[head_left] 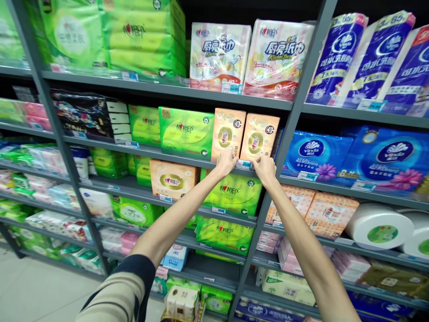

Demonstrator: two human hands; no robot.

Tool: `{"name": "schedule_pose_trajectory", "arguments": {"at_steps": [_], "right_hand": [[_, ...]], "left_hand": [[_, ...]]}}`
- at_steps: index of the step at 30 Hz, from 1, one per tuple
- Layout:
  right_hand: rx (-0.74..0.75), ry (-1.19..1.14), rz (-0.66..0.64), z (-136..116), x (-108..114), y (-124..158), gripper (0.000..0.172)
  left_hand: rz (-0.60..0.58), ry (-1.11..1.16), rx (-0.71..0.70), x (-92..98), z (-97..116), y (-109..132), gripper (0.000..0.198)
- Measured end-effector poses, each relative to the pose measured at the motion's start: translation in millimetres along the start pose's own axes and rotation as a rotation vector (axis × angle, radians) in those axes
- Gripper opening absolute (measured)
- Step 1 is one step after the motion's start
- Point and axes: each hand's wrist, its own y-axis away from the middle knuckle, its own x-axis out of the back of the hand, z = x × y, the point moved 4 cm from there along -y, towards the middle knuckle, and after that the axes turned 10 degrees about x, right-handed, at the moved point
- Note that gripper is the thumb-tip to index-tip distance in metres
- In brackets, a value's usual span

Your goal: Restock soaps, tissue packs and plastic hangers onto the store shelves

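Note:
Two orange tissue packs stand side by side on a grey metal shelf [161, 154], the left pack [228, 132] and the right pack [258, 134]. Both lean slightly. My left hand [226, 162] touches the lower edge of the left pack. My right hand [264, 170] rests at the lower left corner of the right pack, just above the shelf lip. A white price tag [244, 164] sits on the lip between my hands. My fingers hide the packs' bottom edges, so I cannot tell if either hand grips.
Green tissue packs [186, 132] stand left of the orange packs, with a grey upright post [284, 129] to their right. Blue Vinda packs [315, 154], large white paper rolls [378, 226] and blue-wrapped rolls [338, 58] fill the right shelves. A tiled floor [40, 290] shows at lower left.

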Motion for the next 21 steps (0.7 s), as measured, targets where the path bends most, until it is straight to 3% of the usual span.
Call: {"name": "schedule_pose_trajectory", "arguments": {"at_steps": [6, 12, 21], "right_hand": [[-0.008, 0.005, -0.004, 12.3, 3.5, 1.7, 0.024], [0.232, -0.043, -0.054, 7.8, 1.2, 4.1, 0.024], [0.290, 0.114, -0.084, 6.3, 1.9, -0.8, 0.027]], "left_hand": [[0.037, -0.019, 0.023, 1.8, -5.3, 0.4, 0.024], [0.026, -0.045, -0.137, -0.4, -1.0, -0.4, 0.013], [-0.035, -0.171, -0.321, 3.9, 3.1, -2.7, 0.014]]}}
